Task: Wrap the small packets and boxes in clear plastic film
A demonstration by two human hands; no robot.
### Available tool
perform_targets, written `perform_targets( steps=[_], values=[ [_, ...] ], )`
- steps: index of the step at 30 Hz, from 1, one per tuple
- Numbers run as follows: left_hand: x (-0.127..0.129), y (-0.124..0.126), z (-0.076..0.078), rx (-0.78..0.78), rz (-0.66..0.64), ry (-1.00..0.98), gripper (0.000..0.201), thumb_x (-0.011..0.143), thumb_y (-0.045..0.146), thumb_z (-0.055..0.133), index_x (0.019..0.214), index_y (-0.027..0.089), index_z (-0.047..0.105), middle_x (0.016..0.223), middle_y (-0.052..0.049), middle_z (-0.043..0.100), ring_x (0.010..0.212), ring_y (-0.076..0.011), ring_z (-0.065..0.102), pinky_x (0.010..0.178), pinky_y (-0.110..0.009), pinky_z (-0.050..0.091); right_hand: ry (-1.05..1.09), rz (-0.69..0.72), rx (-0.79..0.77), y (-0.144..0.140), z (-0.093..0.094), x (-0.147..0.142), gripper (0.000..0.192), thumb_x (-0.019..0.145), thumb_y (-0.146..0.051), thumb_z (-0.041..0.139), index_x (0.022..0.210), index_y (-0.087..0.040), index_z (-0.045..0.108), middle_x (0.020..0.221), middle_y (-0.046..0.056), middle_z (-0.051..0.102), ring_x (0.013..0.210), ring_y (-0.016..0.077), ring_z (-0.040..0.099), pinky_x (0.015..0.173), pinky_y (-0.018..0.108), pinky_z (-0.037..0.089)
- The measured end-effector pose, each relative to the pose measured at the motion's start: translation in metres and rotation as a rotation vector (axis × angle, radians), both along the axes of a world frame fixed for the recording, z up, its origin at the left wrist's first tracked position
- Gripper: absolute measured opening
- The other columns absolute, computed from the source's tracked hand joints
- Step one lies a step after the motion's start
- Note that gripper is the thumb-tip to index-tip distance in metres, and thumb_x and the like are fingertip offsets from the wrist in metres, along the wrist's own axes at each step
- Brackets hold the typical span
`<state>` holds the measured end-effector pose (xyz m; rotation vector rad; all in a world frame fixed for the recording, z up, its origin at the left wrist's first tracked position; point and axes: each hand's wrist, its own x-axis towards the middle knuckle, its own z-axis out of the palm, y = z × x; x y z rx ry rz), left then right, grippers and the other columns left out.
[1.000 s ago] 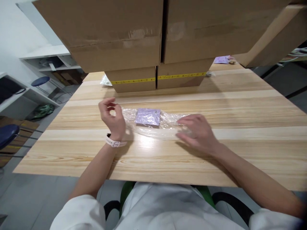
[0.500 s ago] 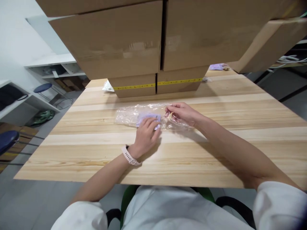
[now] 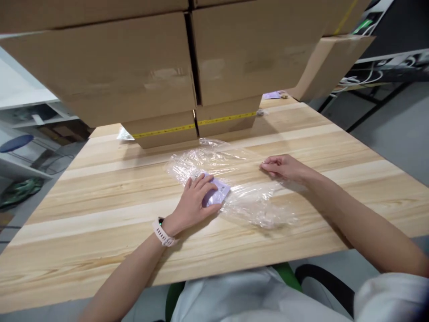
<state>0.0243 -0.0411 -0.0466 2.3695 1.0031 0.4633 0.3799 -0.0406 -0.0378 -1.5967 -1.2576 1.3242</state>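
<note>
A sheet of clear plastic film lies crumpled but spread out on the wooden table. On it rests a small flat purple packet with dark print near one corner. My left hand, with a pale watch band at the wrist, holds the packet down, fingers over its left part and thumb along its near edge. Part of the packet is hidden beneath those fingers. To the right, my right hand has thumb and fingertips pinched together at the film's right edge.
Large cardboard boxes are stacked at the back of the wooden table, with yellow tape across the lower ones. Another purple item lies at the far right corner. A blue stool stands left on the floor.
My right hand has moved right and the film has opened out wider toward me. More of the purple packet shows under my left hand. The camera view has turned right.
</note>
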Motion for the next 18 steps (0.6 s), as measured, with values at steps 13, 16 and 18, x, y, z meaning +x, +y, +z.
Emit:
perform_targets(
  steps=[13,16,18],
  values=[
    [0.007,-0.008,-0.004,0.046,-0.032,0.019,0.040,0.090,0.050,0.071,0.123,0.030,0.059,0.161,-0.010,0.048,0.156,-0.0383,0.032,0.126,-0.070,0.016,0.186,-0.087,-0.001,-0.056,-0.006,0.022,0.069,0.072,-0.039,0.091,0.135,-0.023,0.067,0.088,0.003,0.071,0.072,0.0142,0.065,0.060,0.025,0.051],
    [0.007,-0.009,-0.004,0.086,-0.039,0.043,0.040,0.093,0.049,0.069,0.125,0.029,0.057,0.161,-0.011,0.048,0.156,-0.0370,0.032,0.126,-0.070,0.019,0.231,-0.130,0.021,-0.066,-0.007,0.026,0.066,0.067,-0.035,0.095,0.127,-0.021,0.069,0.079,0.000,0.067,0.063,0.0115,0.062,0.057,0.024,0.051],
    [0.008,-0.010,-0.003,0.112,-0.044,0.064,0.039,0.095,0.046,0.067,0.127,0.028,0.056,0.162,-0.011,0.046,0.157,-0.0361,0.031,0.125,-0.070,0.021,0.231,-0.168,0.051,-0.067,-0.008,0.031,0.061,0.067,-0.037,0.095,0.120,-0.019,0.071,0.073,-0.001,0.065,0.057,0.0098,0.059,0.052,0.022,0.049]
  ],
)
